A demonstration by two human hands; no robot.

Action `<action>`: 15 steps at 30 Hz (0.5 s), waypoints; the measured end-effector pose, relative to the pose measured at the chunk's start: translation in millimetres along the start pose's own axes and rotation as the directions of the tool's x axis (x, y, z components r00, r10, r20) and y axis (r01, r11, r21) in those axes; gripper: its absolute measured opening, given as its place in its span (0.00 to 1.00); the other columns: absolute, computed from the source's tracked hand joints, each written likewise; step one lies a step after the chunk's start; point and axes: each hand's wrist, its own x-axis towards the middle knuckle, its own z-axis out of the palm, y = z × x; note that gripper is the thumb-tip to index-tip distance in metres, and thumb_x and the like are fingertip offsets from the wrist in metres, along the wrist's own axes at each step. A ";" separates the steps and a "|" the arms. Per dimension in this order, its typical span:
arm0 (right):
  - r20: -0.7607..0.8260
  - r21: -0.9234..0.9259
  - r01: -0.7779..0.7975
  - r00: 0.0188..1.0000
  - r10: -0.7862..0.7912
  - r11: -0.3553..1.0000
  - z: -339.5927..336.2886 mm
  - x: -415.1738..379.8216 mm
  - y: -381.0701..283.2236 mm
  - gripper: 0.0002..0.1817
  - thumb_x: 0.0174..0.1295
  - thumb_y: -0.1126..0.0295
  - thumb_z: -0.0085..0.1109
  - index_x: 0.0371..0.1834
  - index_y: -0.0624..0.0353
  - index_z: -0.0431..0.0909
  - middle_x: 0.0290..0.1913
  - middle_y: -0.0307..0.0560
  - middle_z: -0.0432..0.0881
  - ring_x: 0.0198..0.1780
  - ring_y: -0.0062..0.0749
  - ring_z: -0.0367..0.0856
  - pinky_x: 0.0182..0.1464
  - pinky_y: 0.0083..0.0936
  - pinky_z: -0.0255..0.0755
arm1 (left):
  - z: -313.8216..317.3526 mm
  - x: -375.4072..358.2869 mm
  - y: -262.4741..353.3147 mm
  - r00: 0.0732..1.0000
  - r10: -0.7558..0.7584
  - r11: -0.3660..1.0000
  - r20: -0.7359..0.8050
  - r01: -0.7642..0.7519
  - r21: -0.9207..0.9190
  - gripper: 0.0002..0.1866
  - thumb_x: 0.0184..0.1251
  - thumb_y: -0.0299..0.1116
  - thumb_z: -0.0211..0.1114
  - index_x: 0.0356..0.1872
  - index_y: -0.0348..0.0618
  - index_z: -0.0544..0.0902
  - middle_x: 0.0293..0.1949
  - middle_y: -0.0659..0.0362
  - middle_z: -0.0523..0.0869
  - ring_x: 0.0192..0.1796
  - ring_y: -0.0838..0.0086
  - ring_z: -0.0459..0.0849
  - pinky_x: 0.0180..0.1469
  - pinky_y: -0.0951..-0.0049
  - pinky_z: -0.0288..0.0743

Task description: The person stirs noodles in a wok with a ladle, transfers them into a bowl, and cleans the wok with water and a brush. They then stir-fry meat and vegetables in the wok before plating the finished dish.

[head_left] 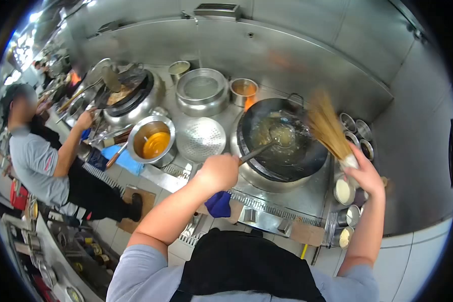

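Observation:
My left hand is closed around the handle of a ladle. The ladle's bowl rests low in a black wok, where some cloudy liquid with foam shows. In my right hand is a bamboo wok brush, gripped at its pale wrapped end. Its bristles point up and away, above the wok's right rim, and their tips are blurred. A perforated metal strainer lies flat to the left of the wok. Below my left wrist hangs a dark blue cloth.
A pot of orange liquid stands left of the strainer. Several seasoning containers line the right side by the steel wall. A co-worker stands at another wok on the left. Stacked round pans sit behind.

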 end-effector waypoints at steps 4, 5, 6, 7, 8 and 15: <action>0.029 -0.893 0.070 0.995 -0.099 0.444 79.2 102.4 29.7 0.37 0.55 0.61 0.60 0.71 0.41 0.59 0.45 0.60 0.81 0.40 0.49 0.82 0.44 0.41 0.75 | -18.7 -1.9 0.7 0.998 -0.058 0.997 -0.028 0.059 0.044 0.16 0.55 0.29 0.55 0.47 0.41 0.78 0.35 0.46 0.85 0.41 0.53 0.85 0.42 0.55 0.78; 0.123 -0.925 0.129 0.992 -0.040 0.357 93.5 124.0 52.4 0.36 0.55 0.59 0.59 0.70 0.40 0.61 0.44 0.60 0.82 0.41 0.53 0.82 0.44 0.44 0.74 | -17.9 -3.1 2.5 0.997 -0.069 0.993 0.018 0.067 0.092 0.15 0.58 0.30 0.54 0.46 0.41 0.78 0.31 0.48 0.85 0.38 0.53 0.85 0.41 0.54 0.78; 0.170 -0.915 0.156 0.986 0.003 0.372 97.2 151.8 94.1 0.34 0.56 0.58 0.59 0.69 0.40 0.63 0.42 0.58 0.82 0.41 0.51 0.82 0.44 0.44 0.75 | -17.2 -10.1 2.4 0.996 -0.079 0.994 0.044 0.075 0.081 0.14 0.58 0.30 0.53 0.45 0.41 0.79 0.30 0.48 0.85 0.37 0.53 0.86 0.39 0.54 0.78; 0.206 -0.907 0.170 0.977 0.054 0.384 88.2 174.0 125.1 0.33 0.56 0.58 0.58 0.68 0.40 0.64 0.40 0.56 0.83 0.41 0.49 0.83 0.43 0.44 0.75 | -14.7 -15.6 5.7 0.995 -0.075 0.995 0.073 0.070 0.066 0.13 0.59 0.30 0.53 0.44 0.41 0.80 0.29 0.49 0.85 0.36 0.54 0.86 0.38 0.54 0.78; 0.196 -0.937 0.177 0.980 0.032 0.301 79.6 196.2 114.5 0.32 0.57 0.56 0.57 0.68 0.40 0.65 0.41 0.56 0.83 0.43 0.50 0.82 0.46 0.43 0.75 | -15.4 -24.2 10.1 0.995 -0.102 0.991 0.017 0.100 0.084 0.13 0.60 0.31 0.53 0.43 0.41 0.80 0.29 0.49 0.85 0.35 0.54 0.86 0.37 0.55 0.78; 0.325 -0.878 0.220 0.926 0.191 0.426 72.7 186.4 92.7 0.33 0.59 0.58 0.54 0.71 0.40 0.62 0.42 0.55 0.83 0.44 0.46 0.83 0.48 0.41 0.74 | -27.5 -35.5 19.0 0.996 -0.084 0.982 0.005 0.082 0.170 0.11 0.56 0.29 0.56 0.37 0.41 0.84 0.29 0.51 0.86 0.35 0.56 0.87 0.35 0.59 0.80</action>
